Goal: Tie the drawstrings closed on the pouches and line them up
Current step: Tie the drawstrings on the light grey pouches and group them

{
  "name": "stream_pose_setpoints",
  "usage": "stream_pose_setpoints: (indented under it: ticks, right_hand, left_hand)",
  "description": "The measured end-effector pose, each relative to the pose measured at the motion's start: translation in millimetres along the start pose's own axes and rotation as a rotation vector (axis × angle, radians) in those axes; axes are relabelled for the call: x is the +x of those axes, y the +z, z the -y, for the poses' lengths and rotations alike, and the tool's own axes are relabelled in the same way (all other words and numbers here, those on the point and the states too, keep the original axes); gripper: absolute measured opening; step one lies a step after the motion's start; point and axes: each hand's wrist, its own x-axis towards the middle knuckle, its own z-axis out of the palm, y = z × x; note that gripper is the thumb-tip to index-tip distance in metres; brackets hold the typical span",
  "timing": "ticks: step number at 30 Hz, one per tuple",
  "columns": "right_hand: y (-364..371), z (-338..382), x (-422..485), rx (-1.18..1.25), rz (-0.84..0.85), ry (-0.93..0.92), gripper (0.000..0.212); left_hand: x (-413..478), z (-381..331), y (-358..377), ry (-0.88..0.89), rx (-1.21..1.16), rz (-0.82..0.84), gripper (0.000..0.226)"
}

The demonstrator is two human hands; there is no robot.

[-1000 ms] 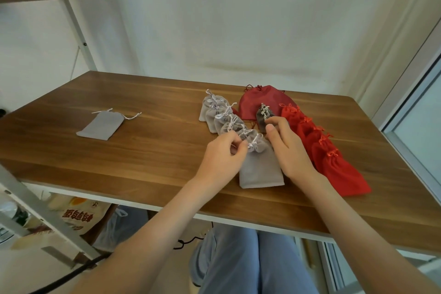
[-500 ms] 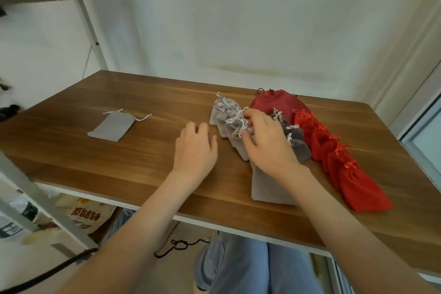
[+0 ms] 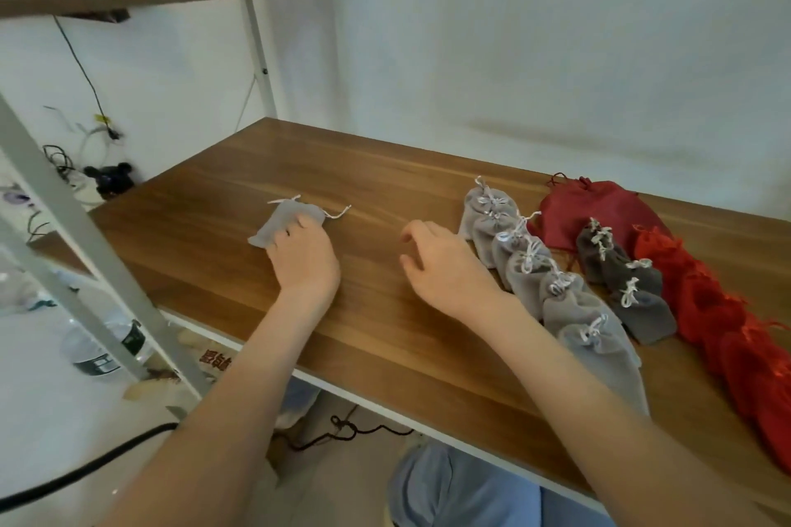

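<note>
My right hand (image 3: 445, 270) was released, its fingers loosely bent and holding nothing, just to the left of the row of tied light grey pouches (image 3: 526, 265). I could not tell whether its wrist brushed the row.

Well to the left of that row lay the one flat grey pouch (image 3: 280, 222), its mouth not gathered and its white drawstrings (image 3: 338, 213) trailing loose, one end pointing back toward the row. My left hand (image 3: 304, 265) was on the end of this pouch nearer to me, with the fingers bent down onto the cloth. Whether they pinched it or only rested there I could not tell, since the hand hid its own fingertips.

The row itself ran slantwise across the wooden surface (image 3: 385, 325), each pouch overlapping the next, bows uppermost. Just to the right of it sat a short line of dark grey pouches (image 3: 620, 274), and beyond those, farther right from the row, a line of bright red pouches (image 3: 706, 295). Behind the far end of the row lay a larger dark red pouch (image 3: 586, 210).
</note>
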Motion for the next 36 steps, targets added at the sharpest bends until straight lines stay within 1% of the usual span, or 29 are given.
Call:
stream_pose_setpoints:
  ticks: [1, 3, 6, 8, 11, 12, 13, 14, 16, 17, 18, 19, 21, 22, 23, 24, 26, 27, 29, 31, 33, 34, 36]
  right_hand:
    - [2, 0, 2, 0.001, 0.017, 0.009, 0.029]
    - [7, -1, 5, 0.027, 0.05, 0.044, 0.026]
    - [14, -1, 10, 0.172, 0.072, 0.126, 0.02]
    - [17, 1, 14, 0.364, 0.045, 0.257, 0.019]
    - [19, 3, 15, 0.789, -0.001, 0.496, 0.027]
    - [20, 2, 15, 0.86, -0.032, 0.526, 0.032]
    - [19, 0, 13, 0.875, -0.079, 0.526, 0.035]
    - [17, -2, 11, 0.877, -0.128, 0.507, 0.035]
    - [4, -6, 6, 0.876, -0.202, 0.454, 0.027]
    - [-4, -9, 3, 0.844, -0.211, 0.418, 0.022]
    - [-12, -12, -2, 0.78, -0.205, 0.375, 0.02]
    - [-22, -16, -8, 0.709, -0.189, 0.333, 0.019]
    - [-35, -23, -18, 0.628, -0.16, 0.264, 0.019]
    - [-41, -29, -26, 0.618, -0.159, 0.254, 0.02]
    - [-45, -33, -32, 0.63, -0.152, 0.253, 0.02]
    - [-48, -38, -36, 0.633, -0.15, 0.26, 0.021]
    - [-58, -49, -47, 0.603, -0.16, 0.27, 0.021]
    - [-62, -54, -51, 0.595, -0.16, 0.276, 0.019]
    - [-70, -63, -59, 0.592, -0.154, 0.287, 0.013]
    - [-74, -70, -64, 0.615, -0.177, 0.304, 0.015]
    - [-75, -78, -65, 0.592, -0.217, 0.301, 0.021]
    - [-74, -82, -64, 0.546, -0.227, 0.288, 0.019]
    - [-70, -87, -63, 0.443, -0.236, 0.264, 0.014]
  left_hand:
    - [2, 1, -2, 0.019, 0.009, -0.013, 0.034]
    - [3, 1, -8, 0.033, 0.031, 0.025, 0.031]
    - [-5, -10, -17, 0.054, -0.075, 0.121, 0.026]
    - [-18, -22, -22, 0.093, -0.187, 0.154, 0.027]
    - [-53, -37, -28, 0.214, -0.43, 0.048, 0.024]
    - [-65, -40, -32, 0.27, -0.53, 0.023, 0.021]
    - [-76, -44, -35, 0.325, -0.611, 0.024, 0.018]
    - [-82, -49, -37, 0.373, -0.672, 0.04, 0.015]
    - [-87, -54, -38, 0.438, -0.746, 0.084, 0.012]
    - [-87, -56, -39, 0.46, -0.781, 0.061, 0.012]
    - [-87, -57, -39, 0.477, -0.823, 0.002, 0.013]
    - [-88, -61, -39, 0.491, -0.858, -0.097, 0.015]
    - [-83, -64, -36, 0.492, -0.843, -0.29, 0.028]
    - [-81, -71, -34, 0.511, -0.811, -0.322, 0.035]
    - [-77, -75, -31, 0.533, -0.779, -0.297, 0.037]
    - [-74, -79, -28, 0.552, -0.764, -0.219, 0.036]
    - [-71, -90, -21, 0.569, -0.787, -0.026, 0.026]
    - [-69, -94, -16, 0.588, -0.801, 0.014, 0.023]
    - [-71, -104, -7, 0.653, -0.791, -0.035, 0.033]
    - [-73, -111, -2, 0.654, -0.808, -0.092, 0.043]
    - [-77, -117, 3, 0.59, -0.886, -0.101, 0.048]
    - [-78, -119, 5, 0.534, -0.929, -0.078, 0.051]
    - [-79, -120, 7, 0.391, -1.031, 0.017, 0.054]
